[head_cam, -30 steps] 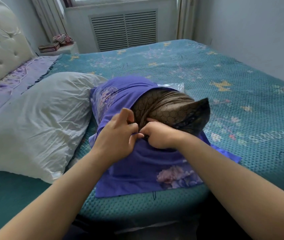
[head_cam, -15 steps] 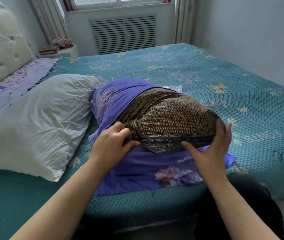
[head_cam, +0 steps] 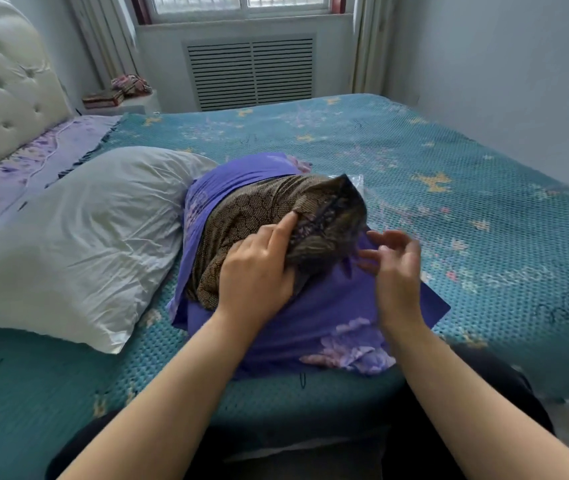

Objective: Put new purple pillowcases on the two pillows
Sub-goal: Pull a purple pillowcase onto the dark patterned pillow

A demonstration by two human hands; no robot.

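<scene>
Lying near the bed's (head_cam: 483,188) front edge, the brown pillow (head_cam: 251,216) is sitting half inside the purple pillowcase (head_cam: 328,306); the left hand (head_cam: 258,271) is gripping its bunched end; the right hand (head_cam: 397,268) is hovering just beside, fingers loose; the white pillow (head_cam: 78,237) is lying toward the headboard edge.

Under the left hand (head_cam: 255,278) lay a brown pillow (head_cam: 241,230) of fine-patterned matt cloth, half inside smooth purple pillowcase (head_cam: 328,306) cloth with printed flowers. Left of that hand was a crumpled white cotton-like pillow (head_cam: 85,237); beneath everything, a rough, knobbly teal bedspread (head_cam: 483,220).
</scene>
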